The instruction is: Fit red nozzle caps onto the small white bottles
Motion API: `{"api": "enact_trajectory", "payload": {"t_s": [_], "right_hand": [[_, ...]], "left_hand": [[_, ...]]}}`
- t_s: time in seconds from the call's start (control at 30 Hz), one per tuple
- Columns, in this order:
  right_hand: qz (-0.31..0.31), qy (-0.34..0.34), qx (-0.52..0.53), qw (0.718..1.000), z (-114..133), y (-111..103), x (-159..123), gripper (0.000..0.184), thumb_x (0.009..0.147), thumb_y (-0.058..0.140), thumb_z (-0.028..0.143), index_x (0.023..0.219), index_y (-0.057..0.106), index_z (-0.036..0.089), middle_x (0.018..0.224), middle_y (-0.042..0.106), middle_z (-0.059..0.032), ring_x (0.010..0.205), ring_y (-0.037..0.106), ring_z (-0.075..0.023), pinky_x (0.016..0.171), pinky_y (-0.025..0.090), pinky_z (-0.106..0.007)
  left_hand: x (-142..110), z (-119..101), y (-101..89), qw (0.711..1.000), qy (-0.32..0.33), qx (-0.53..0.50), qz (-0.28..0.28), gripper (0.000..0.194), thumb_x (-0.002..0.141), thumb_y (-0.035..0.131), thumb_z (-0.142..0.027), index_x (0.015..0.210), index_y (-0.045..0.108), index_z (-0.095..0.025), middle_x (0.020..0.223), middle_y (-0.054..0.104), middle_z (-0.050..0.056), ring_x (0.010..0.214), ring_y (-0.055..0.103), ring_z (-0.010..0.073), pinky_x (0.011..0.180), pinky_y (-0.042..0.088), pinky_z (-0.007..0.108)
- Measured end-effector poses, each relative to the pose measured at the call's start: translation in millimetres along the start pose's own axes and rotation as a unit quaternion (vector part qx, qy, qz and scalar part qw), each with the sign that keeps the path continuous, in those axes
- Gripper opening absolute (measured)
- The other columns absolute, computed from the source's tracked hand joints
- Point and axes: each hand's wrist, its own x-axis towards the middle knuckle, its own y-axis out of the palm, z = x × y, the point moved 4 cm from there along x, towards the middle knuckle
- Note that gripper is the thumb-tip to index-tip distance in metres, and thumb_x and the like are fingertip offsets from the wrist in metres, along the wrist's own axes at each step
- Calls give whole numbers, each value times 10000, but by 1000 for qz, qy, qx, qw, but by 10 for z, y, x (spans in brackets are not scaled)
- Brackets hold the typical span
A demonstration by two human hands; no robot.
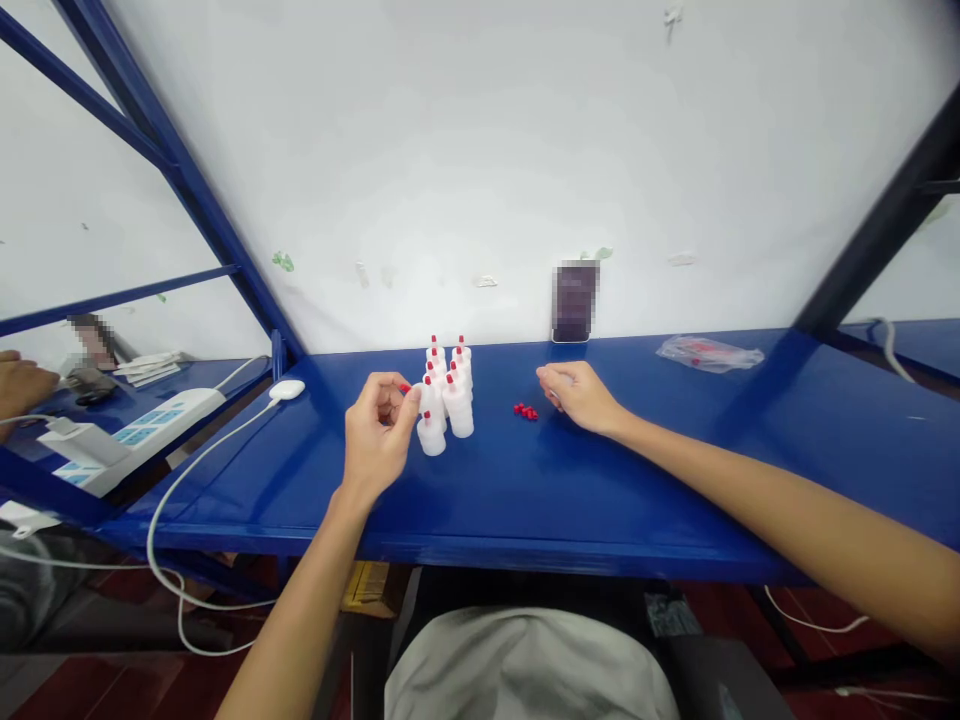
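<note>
A cluster of several small white bottles with red tips [448,392] stands on the blue shelf [570,490]. My left hand [379,432] is raised just left of the cluster, fingers curled round a small white bottle with a red cap at its top. My right hand [581,395] rests on the shelf to the right, fingers curled loosely, right beside a small pile of red caps [526,411]. Whether those fingers hold a cap is hidden.
A dark phone [575,301] leans on the white wall behind. A clear plastic bag [709,352] lies at the back right. A white power strip [139,428] and cables sit on the left shelf, where another person's hand [22,384] shows. Blue frame struts rise left and right.
</note>
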Motion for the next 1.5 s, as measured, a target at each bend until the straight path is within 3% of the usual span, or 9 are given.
{"api": "enact_trajectory", "payload": {"t_s": [0.13, 0.37, 0.53, 0.63, 0.73, 0.87, 1.07, 1.3, 1.5], "right_hand": [[-50, 25, -35, 998, 10, -25, 5, 437, 838, 581, 554, 611, 502, 189, 542, 444, 31, 524, 380, -114, 534, 293, -273], [-105, -3, -43, 994, 35, -72, -58, 341, 752, 643, 452, 586, 493, 194, 541, 471, 20, 531, 409, -124, 543, 317, -277], [-67, 5, 40, 997, -25, -72, -40, 335, 834, 505, 444, 605, 491, 200, 508, 481, 16, 482, 440, -133, 527, 344, -278], [-21, 21, -85, 996, 7, -83, -6, 304, 829, 542, 412, 623, 534, 188, 544, 517, 9, 532, 456, -138, 565, 336, -276], [77, 14, -211, 974, 62, -64, 4, 265, 855, 536, 383, 700, 633, 191, 652, 612, -16, 627, 521, -164, 609, 340, -279], [148, 37, -276, 949, 71, -56, -14, 252, 867, 551, 391, 837, 737, 224, 833, 715, -59, 763, 613, -219, 644, 372, -295], [169, 34, -295, 940, 62, -32, -24, 303, 831, 623, 487, 916, 777, 240, 862, 737, -74, 777, 639, -249, 638, 404, -313], [179, 25, -320, 930, 36, -28, -33, 269, 830, 627, 434, 984, 768, 263, 935, 741, -65, 826, 643, -264, 654, 408, -321], [152, 19, -230, 961, 95, -51, -26, 225, 831, 629, 409, 852, 752, 223, 854, 733, -46, 770, 631, -215, 671, 424, -308]], "left_hand": [[-13, 80, 25, 994, -1, 90, 59, 195, 881, 604, -376, 866, 571, -184, 578, 335, -80, 509, 325, 77, 513, 304, 211], [-55, 49, 76, 978, 18, 197, 69, 198, 877, 585, -376, 821, 561, -187, 566, 312, -81, 506, 335, 81, 540, 304, 225], [-74, 69, 69, 980, 11, 192, 58, 199, 884, 582, -377, 824, 559, -188, 562, 331, -81, 505, 347, 80, 546, 306, 222], [-79, 82, 61, 982, 7, 181, 55, 206, 890, 580, -378, 818, 561, -186, 551, 330, -82, 498, 347, 82, 546, 308, 224], [-90, 97, 60, 984, 1, 163, 69, 197, 912, 558, -377, 861, 574, -188, 556, 363, -79, 503, 372, 89, 553, 321, 227], [-108, 114, 51, 985, -9, 157, 76, 216, 956, 496, -397, 925, 565, -195, 587, 434, -69, 524, 434, 105, 570, 339, 235], [-123, 112, 60, 971, 8, 218, 97, 244, 994, 402, -397, 973, 552, -206, 616, 513, -46, 571, 512, 147, 596, 338, 258], [-121, 149, 80, 971, 14, 220, 94, 243, 977, 457, -423, 983, 563, -204, 602, 491, -61, 546, 486, 120, 574, 317, 242], [-126, 138, 114, 974, 13, 200, 109, 266, 969, 472, -449, 968, 568, -201, 593, 477, -65, 532, 473, 113, 553, 313, 231]]}}
